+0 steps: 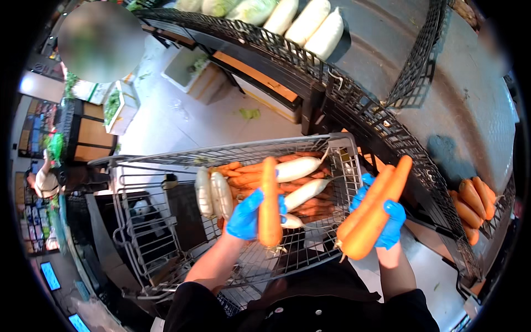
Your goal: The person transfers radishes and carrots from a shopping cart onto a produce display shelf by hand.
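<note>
Above the shopping cart (221,149), my left hand (244,216) in a blue glove is closed round one large carrot (270,205), held upright. My right hand (390,224), gloved the same, grips two long carrots (373,213) side by side near the cart's right end; they tilt up to the right. Inside the cart lies a pile of carrots (243,178). White radishes (305,192) rest on top of them, and more white radishes (213,193) lie at the pile's left side. The carrot in my left hand hides part of the pile.
A display shelf with a black mesh rim (381,124) curves along the right. It bears several white radishes (310,25) at the top and a few carrots (473,205) at the right. Foam boxes (193,74) stand on the floor beyond the cart. Another person (47,174) is at far left.
</note>
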Demonstrator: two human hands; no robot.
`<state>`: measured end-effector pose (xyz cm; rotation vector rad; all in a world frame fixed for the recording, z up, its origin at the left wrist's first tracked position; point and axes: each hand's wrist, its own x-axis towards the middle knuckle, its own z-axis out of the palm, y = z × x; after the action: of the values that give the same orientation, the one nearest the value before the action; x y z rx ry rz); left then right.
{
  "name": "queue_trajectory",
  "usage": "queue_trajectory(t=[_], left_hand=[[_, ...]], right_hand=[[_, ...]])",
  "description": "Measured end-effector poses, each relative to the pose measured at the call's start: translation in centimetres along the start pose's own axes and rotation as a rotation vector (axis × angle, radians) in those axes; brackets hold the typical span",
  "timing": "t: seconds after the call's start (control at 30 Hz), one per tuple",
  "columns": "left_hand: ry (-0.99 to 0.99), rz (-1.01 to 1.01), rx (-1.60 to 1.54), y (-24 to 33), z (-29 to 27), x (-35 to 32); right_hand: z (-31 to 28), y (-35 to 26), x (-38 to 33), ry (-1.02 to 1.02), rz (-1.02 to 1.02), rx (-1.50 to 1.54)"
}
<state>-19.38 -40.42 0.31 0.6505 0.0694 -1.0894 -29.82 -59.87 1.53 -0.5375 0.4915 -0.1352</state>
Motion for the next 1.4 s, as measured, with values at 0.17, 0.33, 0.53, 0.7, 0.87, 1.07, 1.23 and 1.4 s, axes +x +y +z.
queue_trajectory(t=[0.17, 0.33, 0.53, 0.7, 0.87, 1.07, 1.23, 1.4], left_hand=[[-0.097, 0.067, -0.148, -1.3, 3.6, 0.9], [-0.438, -0.082, -0.375, -3.5, 8.8, 3.5], [-0.266, -0.169, 0.484, -2.2, 15.6, 6.0], [-0.749, 0.195, 1.324, -6.8, 25.6, 13.7], [-0.968, 0.474, 2.102, -11.8, 29.1, 20.5], [-0.985, 1.113, 2.186, -12.5, 24.7, 21.7], [-0.782, -0.367, 1.038, -13.9, 24.9, 12.3], [-0.724, -0.401, 0.749, -14.5, 22.7, 9.4]], right_hand=[[0.0, -2.2, -2.6, -0.058, -0.074, -0.023], [-2.3, -6.8, -6.9, -0.026, -0.246, 0.065], [-6.2, -8.7, -11.1, 0.017, -0.406, 0.074], [-10.1, -10.1, -16.5, 0.224, -0.65, 0.105], [-10.6, -10.0, -19.0, 0.287, -0.81, 0.222], [-11.1, -10.7, -16.4, 0.055, -0.875, 0.324], [-9.6, -12.0, -15.3, -0.011, -0.873, 0.501], [-7.3, -12.4, -14.3, 0.038, -0.85, 0.314]])
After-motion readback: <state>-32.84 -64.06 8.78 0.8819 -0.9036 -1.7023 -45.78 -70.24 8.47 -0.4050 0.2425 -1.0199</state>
